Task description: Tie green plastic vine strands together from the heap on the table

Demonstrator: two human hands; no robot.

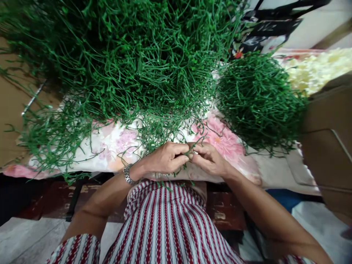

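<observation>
My left hand [172, 157] and my right hand [207, 157] meet at the near edge of a flower-printed cloth [118, 141]. Thumb and fingers of both are pinched together around a thin green sprig [190, 151], whose ends stick out past the fingertips. Much of the sprig is covered by the fingers. Loose sprigs of the same kind [154, 128] lie on the cloth just beyond my hands, and a few hang over its near edge. A metal watch [128, 173] is on my left wrist.
A large heap of green sprigs [137, 62] fills the far side. To the right stands a smaller heap [258, 99], beside a cardboard box [330, 143]. Pale yellow flowers [321, 69] lie behind that box. More cardboard [11, 110] and a thin metal rod [33, 99] are at left.
</observation>
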